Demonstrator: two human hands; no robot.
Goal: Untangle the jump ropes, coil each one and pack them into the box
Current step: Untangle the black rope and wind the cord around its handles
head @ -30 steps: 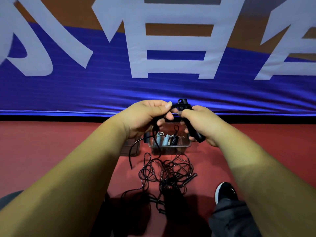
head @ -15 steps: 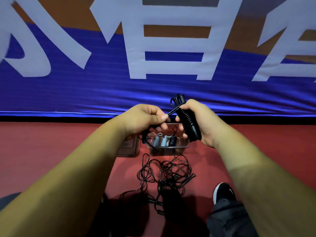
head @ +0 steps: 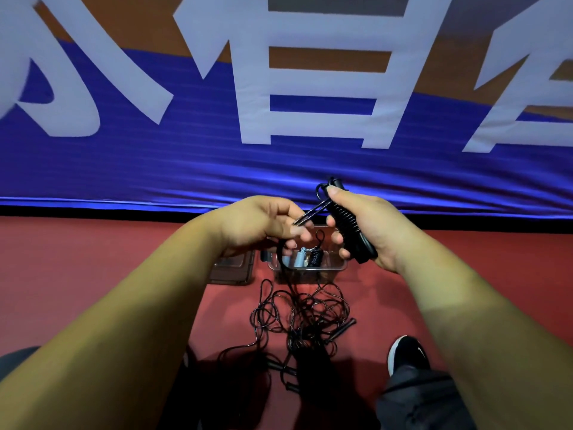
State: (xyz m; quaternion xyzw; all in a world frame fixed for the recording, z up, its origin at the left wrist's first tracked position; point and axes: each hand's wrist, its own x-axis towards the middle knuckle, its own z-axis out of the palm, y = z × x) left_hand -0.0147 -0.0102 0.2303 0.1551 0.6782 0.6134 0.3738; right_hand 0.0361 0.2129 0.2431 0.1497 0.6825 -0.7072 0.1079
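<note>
- Your right hand [head: 378,225]: fingers wrapped round a black ribbed handle [head: 347,221], held up above the box [head: 339,266].
- Your left hand [head: 260,221]: fingertips pinching the thin cord [head: 310,214] that runs from the handle's top.
- Box: clear, on the red floor [head: 93,259], holding what look like coiled ropes [head: 310,259], one pale, one black.
- Tangle of black ropes [head: 302,315]: on the floor just before the box, near your shoe [head: 406,352].

The box [head: 339,269] sits on the floor [head: 93,274] before the banner [head: 155,169], a flat lid [head: 231,270] just left of it. Tangled ropes [head: 304,318] lie nearer the person, a shoe [head: 406,352] to their right. Above the box, the right grip [head: 369,231] holds a handle [head: 347,225], the left grip [head: 263,221] its cord [head: 310,214].
</note>
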